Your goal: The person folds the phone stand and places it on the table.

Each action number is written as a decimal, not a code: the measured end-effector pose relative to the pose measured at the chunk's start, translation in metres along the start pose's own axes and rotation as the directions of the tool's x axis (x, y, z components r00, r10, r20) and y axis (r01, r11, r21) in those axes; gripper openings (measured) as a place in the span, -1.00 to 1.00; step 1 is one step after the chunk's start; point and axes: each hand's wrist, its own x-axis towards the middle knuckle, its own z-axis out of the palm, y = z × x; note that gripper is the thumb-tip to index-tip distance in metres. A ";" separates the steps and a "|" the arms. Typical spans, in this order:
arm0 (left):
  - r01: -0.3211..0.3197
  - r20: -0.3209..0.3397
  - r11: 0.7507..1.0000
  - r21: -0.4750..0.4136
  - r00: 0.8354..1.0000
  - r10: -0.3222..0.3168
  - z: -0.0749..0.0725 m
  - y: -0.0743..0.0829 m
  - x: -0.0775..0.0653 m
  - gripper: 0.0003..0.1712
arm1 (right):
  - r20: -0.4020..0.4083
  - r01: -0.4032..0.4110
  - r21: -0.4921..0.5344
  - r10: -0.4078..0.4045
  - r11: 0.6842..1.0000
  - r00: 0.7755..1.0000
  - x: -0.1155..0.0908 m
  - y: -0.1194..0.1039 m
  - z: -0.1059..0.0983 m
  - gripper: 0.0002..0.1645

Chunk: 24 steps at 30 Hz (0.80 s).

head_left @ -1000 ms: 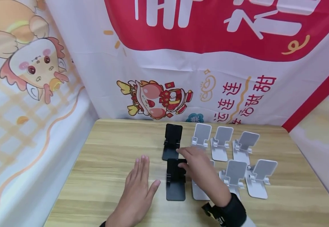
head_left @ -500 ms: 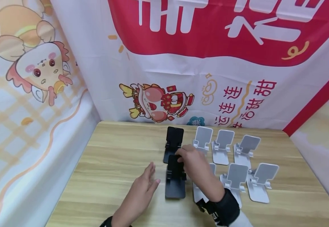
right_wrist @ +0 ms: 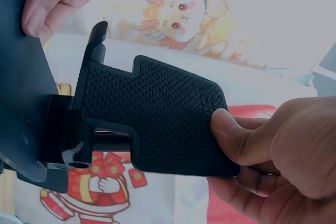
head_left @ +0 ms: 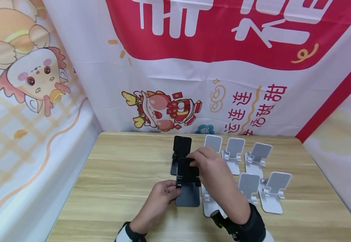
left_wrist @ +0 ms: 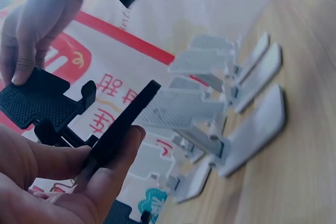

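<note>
The left hand had joined the right hand, fingers of both clamping the black hinged plastic stand between them, seemingly lifted, better supported.

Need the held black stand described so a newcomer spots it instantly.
At the wooden table, look just left of the white stands. The black stand has the left hand pinching its base, the right hand its upper plate. The other black stand, behind it, is unheld.

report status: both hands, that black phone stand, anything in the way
Left hand gripping base, right hand pinching upper plate. Black phone stand lifted, unfolded. Possibly in the way: second black phone stand behind, white phone stands right.
</note>
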 end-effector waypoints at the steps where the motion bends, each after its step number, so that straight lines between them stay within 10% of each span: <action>1: 0.002 0.002 1.000 -0.012 1.000 -0.002 0.001 0.001 0.000 -0.60 | 0.008 -0.018 0.026 0.017 0.999 1.000 0.000 0.001 -0.001 -0.78; 8: -0.016 0.048 0.998 -0.064 0.999 0.020 0.003 0.013 -0.008 -0.56 | 0.267 -0.274 0.344 0.186 0.898 0.946 -0.002 0.021 -0.001 -0.15; 13: -0.032 0.068 0.998 -0.059 0.997 0.036 0.001 0.023 -0.013 -0.50 | 0.359 -0.355 0.500 0.184 0.790 0.915 -0.006 0.032 0.007 -0.21; 24: -0.024 0.057 0.999 -0.036 0.998 0.026 0.004 0.029 -0.019 -0.44 | 0.135 -0.213 0.441 0.170 0.872 0.976 -0.008 0.030 0.014 -0.51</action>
